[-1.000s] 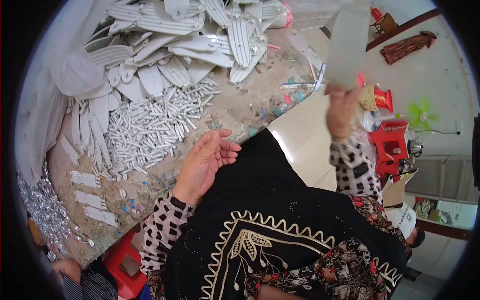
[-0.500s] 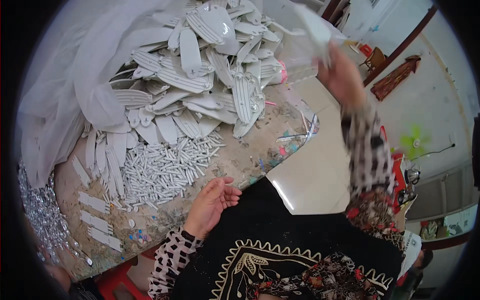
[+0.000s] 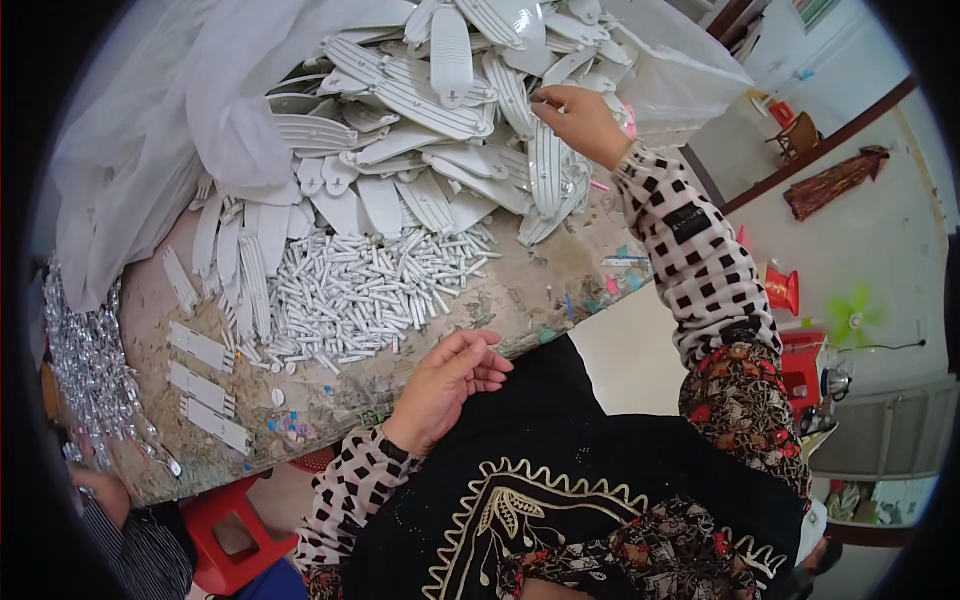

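A large heap of long white plastic pieces (image 3: 450, 58), rounded at the ends and some ribbed, covers the back of the table. My right hand (image 3: 588, 122) reaches over the heap's right side, fingers extended, the tips at the upper end of a ribbed piece (image 3: 512, 95). No piece shows in it; its thumb is hidden. At the table's front edge rests my left hand (image 3: 447, 385), palm turned inward and fingers loosely bent apart, holding nothing. Beyond it lies a pile of small white pegs (image 3: 360, 290).
White translucent sheeting (image 3: 215, 110) drapes over the left, and a white bag (image 3: 685, 85) lies at the back right. Several flat white plates (image 3: 202, 347) and silvery strips (image 3: 90, 350) lie left. A red stool (image 3: 225, 520) and another person's arm (image 3: 105, 495) are lower left.
My right hand has come from the bag at the right back to the heap, and the white piece it held is gone from it. My left hand stays at the table edge. The view has shifted.
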